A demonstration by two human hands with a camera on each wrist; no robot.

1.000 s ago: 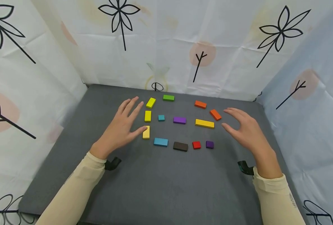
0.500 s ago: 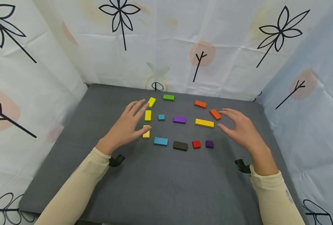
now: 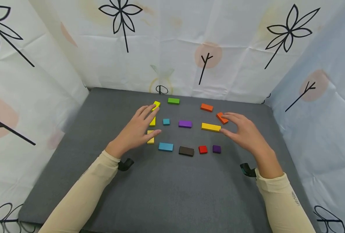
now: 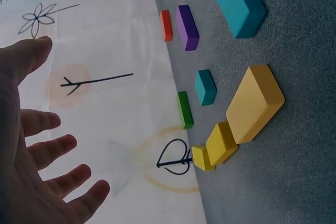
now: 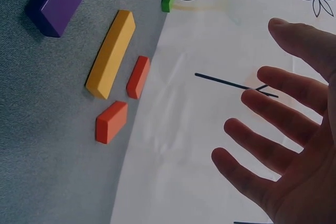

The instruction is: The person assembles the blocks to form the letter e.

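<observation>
My left hand [image 3: 136, 128], fingers spread, hovers above the left side of the blocks and hides parts of the three yellow blocks [image 4: 254, 103] there. Nothing is in its grasp. Over on the right, my right hand [image 3: 246, 132] hangs above the table with fingers apart and holds nothing. It is nearest to a tilted orange block [image 3: 221, 118] and the long yellow block [image 3: 210, 127]. Between the hands lie a small teal block [image 3: 166, 122], a purple block [image 3: 185, 124], a blue block [image 3: 165, 147], a dark brown block [image 3: 186, 151], a red block [image 3: 202, 149] and a dark purple block [image 3: 216, 149].
A green block [image 3: 173, 101] and a second orange block [image 3: 206, 107] lie toward the back of the grey table [image 3: 172, 194]. White cloth walls [image 3: 172, 42] with printed flowers and twigs enclose the table at the back, left and right.
Both hands have moved inward, the left one to the right over the yellow blocks, the right one to the left toward the orange block. The blocks stay where they were.
</observation>
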